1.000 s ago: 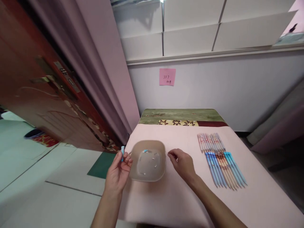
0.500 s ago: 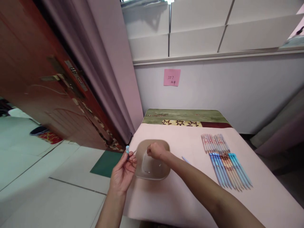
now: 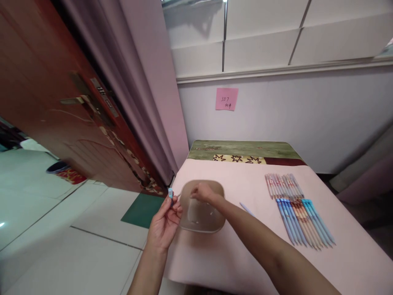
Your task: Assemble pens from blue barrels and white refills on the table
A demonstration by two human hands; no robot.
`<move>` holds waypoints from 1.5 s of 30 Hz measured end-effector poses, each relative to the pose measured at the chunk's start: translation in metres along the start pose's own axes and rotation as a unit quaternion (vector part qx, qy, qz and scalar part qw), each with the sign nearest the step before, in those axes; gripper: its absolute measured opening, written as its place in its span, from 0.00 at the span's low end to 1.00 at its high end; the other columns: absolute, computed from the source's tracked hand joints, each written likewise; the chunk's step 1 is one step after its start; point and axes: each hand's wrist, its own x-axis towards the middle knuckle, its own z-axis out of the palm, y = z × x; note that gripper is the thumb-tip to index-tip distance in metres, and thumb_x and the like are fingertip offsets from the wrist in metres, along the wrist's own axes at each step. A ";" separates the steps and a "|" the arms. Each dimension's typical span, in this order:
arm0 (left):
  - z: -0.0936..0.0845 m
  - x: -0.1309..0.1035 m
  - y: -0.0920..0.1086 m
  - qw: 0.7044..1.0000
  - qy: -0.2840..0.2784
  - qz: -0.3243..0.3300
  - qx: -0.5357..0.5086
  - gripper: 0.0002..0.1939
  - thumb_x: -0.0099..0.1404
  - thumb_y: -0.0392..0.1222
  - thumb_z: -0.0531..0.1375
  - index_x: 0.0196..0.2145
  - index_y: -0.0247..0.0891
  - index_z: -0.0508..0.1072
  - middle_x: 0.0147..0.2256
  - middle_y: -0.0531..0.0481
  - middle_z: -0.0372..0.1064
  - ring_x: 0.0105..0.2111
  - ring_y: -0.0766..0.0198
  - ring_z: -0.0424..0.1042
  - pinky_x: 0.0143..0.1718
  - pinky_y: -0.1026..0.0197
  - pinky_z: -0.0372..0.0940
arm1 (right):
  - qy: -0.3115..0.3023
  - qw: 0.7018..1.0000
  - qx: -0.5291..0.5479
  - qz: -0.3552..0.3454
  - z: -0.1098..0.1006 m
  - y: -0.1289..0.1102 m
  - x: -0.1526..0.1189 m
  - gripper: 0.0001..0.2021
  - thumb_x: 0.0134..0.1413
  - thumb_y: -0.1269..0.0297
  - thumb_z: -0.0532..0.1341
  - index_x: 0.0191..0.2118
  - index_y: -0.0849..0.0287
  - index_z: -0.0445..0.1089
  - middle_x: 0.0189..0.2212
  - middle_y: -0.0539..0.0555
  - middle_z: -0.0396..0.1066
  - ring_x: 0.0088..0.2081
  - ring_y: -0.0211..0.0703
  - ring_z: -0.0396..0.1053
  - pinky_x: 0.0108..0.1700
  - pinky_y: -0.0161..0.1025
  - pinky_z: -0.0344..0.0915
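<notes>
Pinched between thumb and fingertips, one light-blue cylindrical piece (image 3: 170, 191) stands nearly upright in the left hand (image 3: 164, 224), just beside the left rim of a beige plastic basin (image 3: 202, 229). That hand is palm up, its forearm rising from the bottom edge. Over the basin, the right hand (image 3: 202, 192) has its fingers curled down and drawn together — whether they hold anything, I cannot tell — with its forearm slanting across from the lower right. At least two small white bits (image 3: 197, 222) show in the basin. One blue pen (image 3: 247, 209) lies alone beyond the right forearm. Farther right on the pink-covered table (image 3: 233, 262) are two rows of pens (image 3: 301, 223), packed too tightly to count surely. One pink note (image 3: 226, 99) is on the wall.
</notes>
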 end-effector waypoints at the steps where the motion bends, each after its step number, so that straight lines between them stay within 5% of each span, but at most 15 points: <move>1: 0.000 0.001 -0.001 1.000 -0.004 -0.002 0.000 0.10 0.64 0.28 0.53 0.36 0.33 0.73 0.29 0.49 0.67 0.24 0.72 0.64 0.26 0.67 0.68 | -0.002 1.000 0.002 0.004 -0.006 0.007 0.001 0.16 0.61 0.60 0.58 0.52 0.60 0.65 0.49 0.57 0.67 0.46 0.46 0.69 0.46 0.47 0.68; 6: 0.003 0.008 -0.012 0.999 -0.029 -0.031 -0.001 0.09 0.66 0.31 0.53 0.38 0.33 0.72 0.28 0.51 0.64 0.23 0.72 0.63 0.25 0.67 0.66 | 0.014 1.000 0.008 0.017 -0.029 0.028 -0.011 0.04 0.49 0.69 0.65 0.31 0.61 0.77 0.32 0.56 0.77 0.38 0.44 0.72 0.41 0.33 0.64; 12: 0.000 0.010 -0.017 0.998 -0.015 -0.048 0.026 0.08 0.66 0.33 0.54 0.38 0.31 0.72 0.26 0.53 0.60 0.22 0.72 0.62 0.24 0.67 0.65 | 0.100 0.992 0.026 0.072 -0.055 0.089 -0.073 0.12 0.59 0.60 0.55 0.40 0.53 0.76 0.30 0.48 0.77 0.31 0.34 0.72 0.34 0.29 0.61; 18: 0.010 0.017 -0.034 0.999 -0.011 -0.047 -0.013 0.10 0.64 0.29 0.52 0.28 0.32 0.69 0.25 0.52 0.58 0.23 0.72 0.61 0.25 0.67 0.65 | 0.127 0.969 -0.028 0.209 -0.043 0.153 -0.137 0.08 0.52 0.62 0.60 0.29 0.58 0.75 0.27 0.54 0.76 0.32 0.43 0.72 0.30 0.34 0.56; 24: 0.024 0.023 -0.057 0.996 0.004 -0.074 -0.048 0.12 0.66 0.29 0.49 0.29 0.32 0.69 0.23 0.52 0.59 0.22 0.72 0.61 0.23 0.68 0.65 | 0.120 0.963 -0.051 0.238 -0.012 0.145 -0.154 0.08 0.52 0.58 0.60 0.32 0.56 0.72 0.30 0.53 0.75 0.33 0.44 0.72 0.30 0.35 0.54; 28: 0.022 0.022 -0.063 0.994 0.066 -0.080 -0.037 0.12 0.68 0.32 0.50 0.32 0.31 0.71 0.25 0.48 0.68 0.24 0.70 0.69 0.27 0.65 0.70 | 0.151 0.961 -0.078 0.219 -0.007 0.132 -0.152 0.10 0.59 0.57 0.55 0.39 0.55 0.70 0.36 0.54 0.74 0.35 0.42 0.72 0.31 0.35 0.56; 34: 0.028 0.021 -0.070 0.982 0.126 -0.139 -0.022 0.12 0.68 0.30 0.49 0.44 0.28 0.70 0.32 0.42 0.75 0.25 0.68 0.75 0.24 0.70 0.72 | 0.063 0.977 -0.097 0.181 0.007 0.115 -0.141 0.08 0.60 0.65 0.54 0.41 0.59 0.69 0.37 0.58 0.74 0.36 0.47 0.74 0.34 0.37 0.60; 42: 0.032 0.029 -0.070 0.971 0.178 -0.160 -0.010 0.08 0.68 0.33 0.52 0.35 0.27 0.70 0.25 0.46 0.72 0.18 0.73 0.70 0.18 0.76 0.68 | 0.092 0.968 -0.094 0.214 -0.015 0.141 -0.138 0.10 0.63 0.69 0.46 0.47 0.63 0.59 0.32 0.62 0.75 0.35 0.51 0.74 0.34 0.40 0.60; 45: 0.037 0.028 -0.073 0.972 0.177 -0.156 -0.003 0.09 0.68 0.34 0.53 0.32 0.29 0.70 0.24 0.47 0.72 0.18 0.73 0.71 0.17 0.75 0.67 | 0.071 0.969 -0.083 0.224 -0.008 0.149 -0.141 0.10 0.64 0.65 0.48 0.47 0.62 0.59 0.33 0.61 0.75 0.35 0.52 0.75 0.33 0.40 0.60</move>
